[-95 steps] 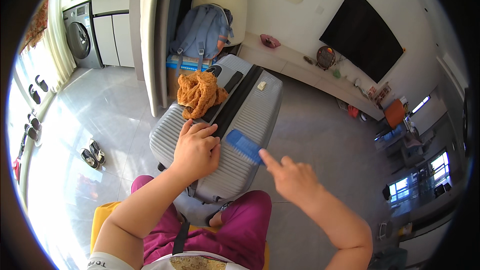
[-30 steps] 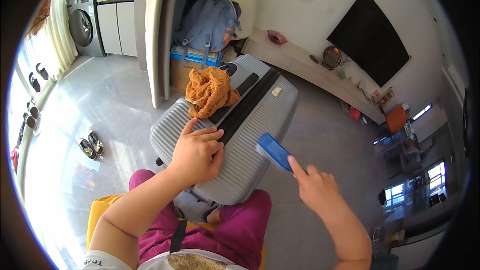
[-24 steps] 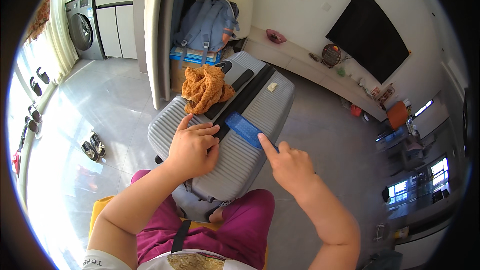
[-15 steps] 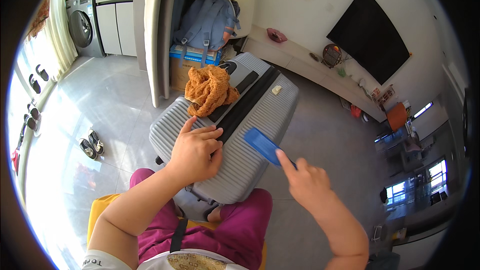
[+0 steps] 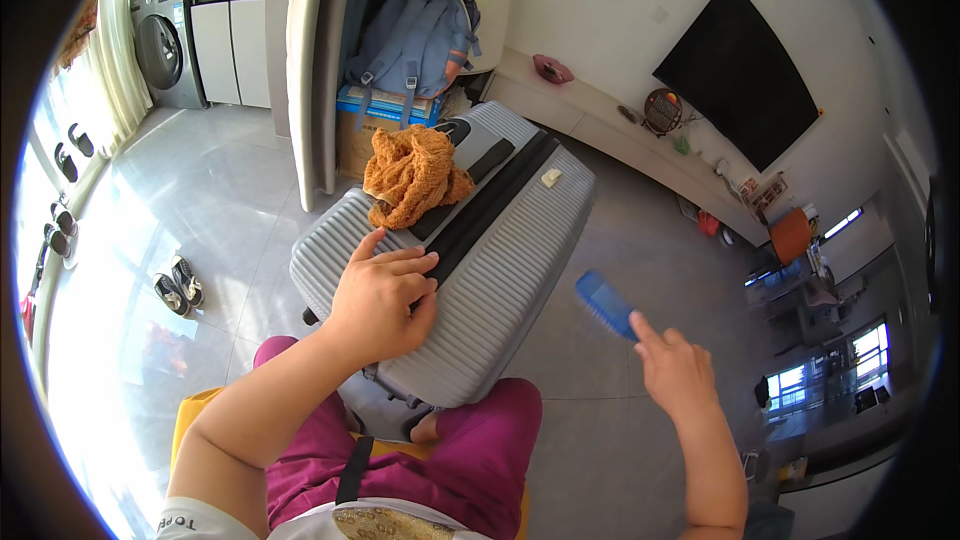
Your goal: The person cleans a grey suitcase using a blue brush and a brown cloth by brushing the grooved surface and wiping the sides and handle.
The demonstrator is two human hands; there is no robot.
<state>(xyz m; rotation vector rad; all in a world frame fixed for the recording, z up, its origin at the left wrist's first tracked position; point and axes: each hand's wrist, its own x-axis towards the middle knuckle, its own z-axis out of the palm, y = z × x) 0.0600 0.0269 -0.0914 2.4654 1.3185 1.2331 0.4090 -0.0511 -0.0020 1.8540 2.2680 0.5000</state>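
Note:
A grey ribbed suitcase (image 5: 500,290) lies in front of my knees, with a black strip along its middle. My left hand (image 5: 385,302) rests on its near left part, fingers stretched out and apart, holding nothing. Out to the right, past the suitcase's edge and above the floor, my right hand (image 5: 672,365) grips a blue brush (image 5: 606,304) by its handle, index finger along it. The bristles show faintly at its lower edge. A crumpled orange-brown cloth (image 5: 412,178) sits on the suitcase beyond my left fingers. A small whitish piece (image 5: 551,177) lies near the far right side.
A blue backpack (image 5: 415,45) stands on a cardboard box (image 5: 358,145) behind the suitcase. Along the wall runs a low cabinet (image 5: 590,125) below a black television (image 5: 742,70). A pair of dark shoes (image 5: 178,285) is on the floor at left, and a washing machine (image 5: 168,45) stands far left.
My right hand has swung right with the brush, off the suitcase top and out over the floor. My left hand stays on the suitcase. The view has shifted slightly.

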